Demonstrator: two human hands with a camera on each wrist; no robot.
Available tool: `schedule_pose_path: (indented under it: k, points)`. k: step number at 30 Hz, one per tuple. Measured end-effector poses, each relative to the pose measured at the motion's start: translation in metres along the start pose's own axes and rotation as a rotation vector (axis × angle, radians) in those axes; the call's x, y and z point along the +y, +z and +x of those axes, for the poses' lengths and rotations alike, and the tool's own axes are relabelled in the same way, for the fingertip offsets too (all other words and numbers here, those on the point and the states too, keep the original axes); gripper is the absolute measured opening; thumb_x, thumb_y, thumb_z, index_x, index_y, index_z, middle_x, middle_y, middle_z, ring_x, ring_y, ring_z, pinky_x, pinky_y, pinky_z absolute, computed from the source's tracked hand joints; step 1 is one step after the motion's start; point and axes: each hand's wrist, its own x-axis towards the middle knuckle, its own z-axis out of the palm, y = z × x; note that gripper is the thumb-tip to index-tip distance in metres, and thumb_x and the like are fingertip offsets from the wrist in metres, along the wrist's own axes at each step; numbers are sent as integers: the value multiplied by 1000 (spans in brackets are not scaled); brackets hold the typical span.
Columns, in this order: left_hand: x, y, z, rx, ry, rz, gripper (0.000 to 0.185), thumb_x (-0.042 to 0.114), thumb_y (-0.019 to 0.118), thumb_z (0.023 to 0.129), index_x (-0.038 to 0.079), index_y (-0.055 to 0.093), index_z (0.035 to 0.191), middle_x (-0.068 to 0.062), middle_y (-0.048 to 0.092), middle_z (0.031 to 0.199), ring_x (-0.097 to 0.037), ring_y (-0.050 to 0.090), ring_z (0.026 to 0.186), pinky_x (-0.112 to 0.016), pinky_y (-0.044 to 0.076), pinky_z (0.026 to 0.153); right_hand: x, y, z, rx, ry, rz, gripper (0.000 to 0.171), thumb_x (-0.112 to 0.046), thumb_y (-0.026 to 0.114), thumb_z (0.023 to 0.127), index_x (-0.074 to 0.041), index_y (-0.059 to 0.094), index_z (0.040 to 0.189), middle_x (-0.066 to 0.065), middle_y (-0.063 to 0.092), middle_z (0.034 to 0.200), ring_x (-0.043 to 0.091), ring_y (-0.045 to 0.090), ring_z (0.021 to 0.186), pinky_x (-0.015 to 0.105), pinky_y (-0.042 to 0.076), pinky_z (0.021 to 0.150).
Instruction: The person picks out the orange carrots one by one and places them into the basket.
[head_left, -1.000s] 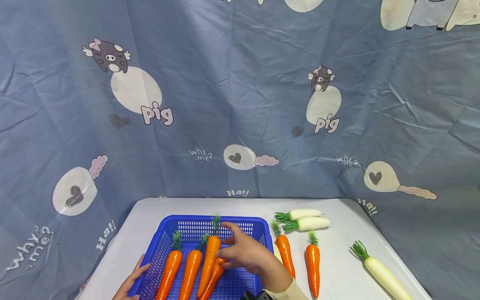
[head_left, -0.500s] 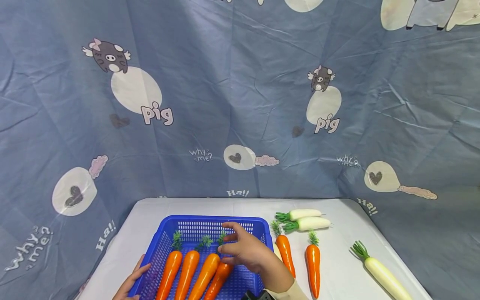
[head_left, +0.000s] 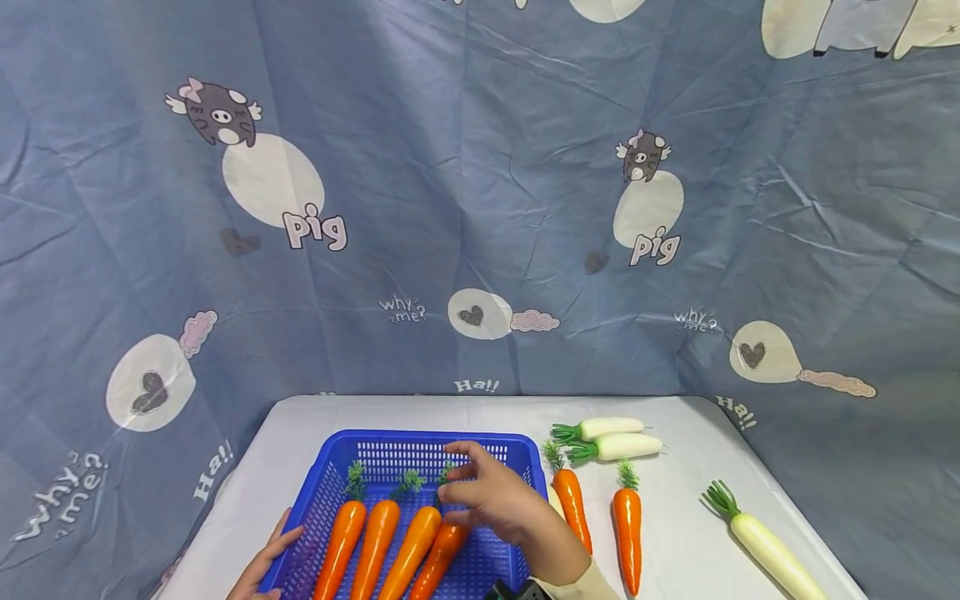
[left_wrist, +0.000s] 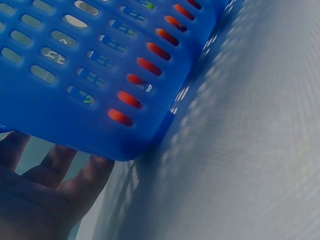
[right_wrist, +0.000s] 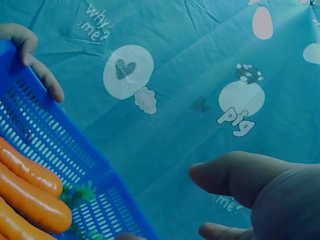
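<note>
A blue plastic basket (head_left: pixel 352 437) stands on the white table, several orange carrots (head_left: pixel 375 546) with green tops lying side by side in it. At its left rim my left hand (head_left: pixel 258 571) grips the edge, the fingers (right_wrist: pixel 47 80) hooked over it in the right wrist view. My right hand (head_left: pixel 498 504) hovers over the basket's right part, fingers spread and loosely bent, holding nothing. Just below its fingers is the rightmost carrot (head_left: pixel 442 554), whose green top is partly hidden by the hand. Through the basket's slots, orange shows in the left wrist view.
Right of the basket, two carrots (head_left: pixel 627 533) lie on the white table (head_left: pixel 697 450). Two white radishes (head_left: pixel 618 447) rest behind them, and another radish (head_left: pixel 772 550) lies far right. A pale object (head_left: pixel 556 500) is mostly hidden beside the basket. A blue patterned cloth (head_left: pixel 480 208) hangs behind.
One second ago a carrot lay slantwise over another near my right fingers; it has dropped into the row, the carrots now side by side. My right hand barely moved; my left hand stayed at the rim.
</note>
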Motion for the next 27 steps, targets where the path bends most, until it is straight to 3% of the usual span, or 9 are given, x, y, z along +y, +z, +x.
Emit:
schedule_pose_path:
  k: [5, 10, 18, 27]
  points:
    - [-2, -1, 1, 1, 8, 11, 55, 19, 31, 99, 15, 21, 153, 42, 5, 144, 24, 21, 123, -21, 43, 89, -2, -3, 0, 15, -29, 15, 61, -5, 66, 81, -11, 43, 136, 27, 46, 122, 31, 62, 95, 45, 54, 79]
    - [-2, -1, 2, 0, -20, -14, 55, 20, 31, 98, 22, 23, 152, 44, 6, 142, 25, 21, 122, -21, 43, 89, -3, -7, -1, -8, -19, 19, 60, -6, 65, 82, -12, 43, 137, 20, 51, 115, 34, 61, 97, 43, 54, 78]
    - [0, 1, 4, -15, 22, -22, 56, 16, 31, 98, 15, 21, 153, 42, 6, 145, 23, 20, 125, -21, 42, 90, -5, -13, -7, -17, -31, 30, 62, -6, 65, 82, -10, 41, 139, 24, 51, 117, 35, 62, 97, 46, 53, 81]
    - [1, 0, 4, -27, 33, -48, 55, 16, 30, 99, 18, 21, 153, 42, 6, 145, 22, 20, 125, -21, 42, 91, -2, -23, -12, -36, -42, 41, 56, -8, 68, 85, -10, 45, 136, 18, 56, 110, 28, 63, 91, 49, 52, 82]
